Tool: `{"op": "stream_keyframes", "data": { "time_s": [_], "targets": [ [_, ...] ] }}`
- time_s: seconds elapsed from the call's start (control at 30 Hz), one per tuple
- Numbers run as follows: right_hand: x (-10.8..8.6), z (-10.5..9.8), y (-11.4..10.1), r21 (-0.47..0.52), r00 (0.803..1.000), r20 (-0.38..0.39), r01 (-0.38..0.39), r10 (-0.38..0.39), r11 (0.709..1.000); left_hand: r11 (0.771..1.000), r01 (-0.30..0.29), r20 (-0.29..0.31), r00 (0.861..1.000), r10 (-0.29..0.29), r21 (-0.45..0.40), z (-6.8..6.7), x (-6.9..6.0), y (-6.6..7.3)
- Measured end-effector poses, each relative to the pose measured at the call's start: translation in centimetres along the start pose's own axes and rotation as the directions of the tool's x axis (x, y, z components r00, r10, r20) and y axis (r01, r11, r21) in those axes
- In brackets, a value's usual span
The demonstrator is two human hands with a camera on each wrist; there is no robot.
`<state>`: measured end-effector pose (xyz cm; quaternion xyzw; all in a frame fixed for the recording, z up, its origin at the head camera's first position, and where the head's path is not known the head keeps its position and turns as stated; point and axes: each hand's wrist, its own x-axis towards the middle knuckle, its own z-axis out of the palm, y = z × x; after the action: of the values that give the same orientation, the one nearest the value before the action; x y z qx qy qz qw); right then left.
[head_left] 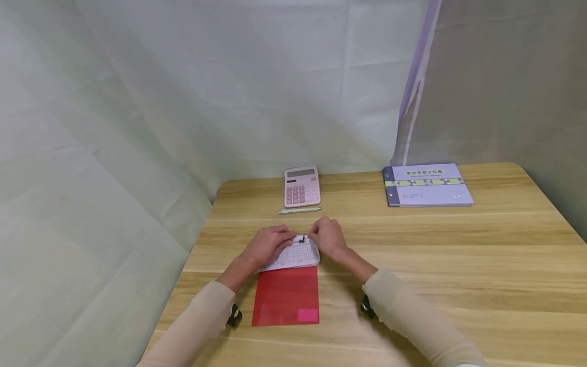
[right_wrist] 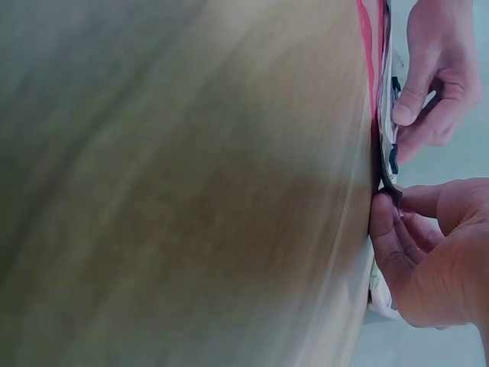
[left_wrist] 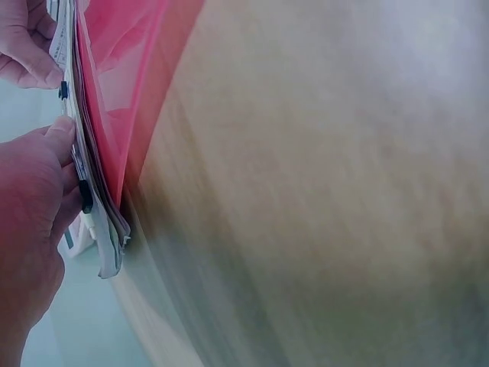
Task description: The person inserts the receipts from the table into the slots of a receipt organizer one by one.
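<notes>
A stack of printed papers [head_left: 295,256] lies over the upper part of a red translucent folder [head_left: 284,295]. Along the stack's far edge runs a paper fastener with small black slides [head_left: 301,240]. My left hand [head_left: 269,245] rests over the papers' far left side, its thumb and finger pinching at the fastener strip. At the far right corner, my right hand [head_left: 327,236] pinches the edge of the papers between thumb and fingers. The right wrist view shows this right hand [right_wrist: 439,252] at a dark, bent corner, with a black slide [right_wrist: 394,159] just above it.
Beyond the hands lie a pen [head_left: 300,210] and a pink calculator [head_left: 301,187]. A ledger book [head_left: 428,196] lies at the back right of the wooden table [head_left: 458,265]. Pale cloth [head_left: 275,92] hangs behind the table and to its left.
</notes>
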<state>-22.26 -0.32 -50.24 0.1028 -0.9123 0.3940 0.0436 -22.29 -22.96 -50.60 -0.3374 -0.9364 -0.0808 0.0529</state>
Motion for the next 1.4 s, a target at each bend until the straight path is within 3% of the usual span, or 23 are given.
{"op": "stream_keyframes", "data": {
  "time_s": [0.33, 0.57, 0.77, 0.93, 1.03, 1.13, 1.27, 1.4],
  "targets": [
    [0.1, -0.2, 0.1, 0.026, 0.998, 0.052, -0.027, 0.025, 0.999, 0.999, 0.029, 0.018, 0.999, -0.029, -0.023, 0.1, 0.0, -0.2],
    [0.1, -0.7, 0.4, 0.043, 0.993, 0.114, 0.001, -0.006, 0.999, 0.999, 0.032, 0.022, 0.999, -0.031, -0.031, 0.0, 0.0, -0.1],
    [0.0, -0.9, 0.6, 0.072, 0.991, 0.127, -0.05, 0.041, 0.996, 0.999, 0.013, 0.01, 1.0, -0.012, -0.048, 0.0, -0.1, -0.3],
    [-0.3, -1.3, 0.5, 0.154, 0.981, 0.174, -0.114, 0.087, 0.981, 0.999, 0.005, 0.007, 1.0, -0.004, -0.045, -0.1, 0.0, -0.2],
    [-0.7, -1.9, 0.4, 0.228, 0.96, 0.248, -0.187, 0.129, 0.955, 0.999, 0.016, 0.012, 1.0, -0.015, -0.049, -0.1, 0.0, -0.1],
    [-1.2, -2.5, 0.4, 0.293, 0.923, 0.344, -0.279, 0.172, 0.915, 0.999, 0.034, 0.028, 0.999, -0.033, -0.043, -0.1, 0.1, -0.1],
    [-1.8, -2.8, 0.5, 0.375, 0.869, 0.452, -0.389, 0.2, 0.842, 0.998, 0.041, 0.032, 0.999, -0.04, -0.037, -0.1, 0.1, -0.1],
    [-2.2, -2.7, 0.9, 0.447, 0.84, 0.499, -0.461, 0.214, 0.767, 0.999, 0.02, 0.012, 1.0, -0.02, -0.033, 0.0, 0.1, -0.1]
  ]
}}
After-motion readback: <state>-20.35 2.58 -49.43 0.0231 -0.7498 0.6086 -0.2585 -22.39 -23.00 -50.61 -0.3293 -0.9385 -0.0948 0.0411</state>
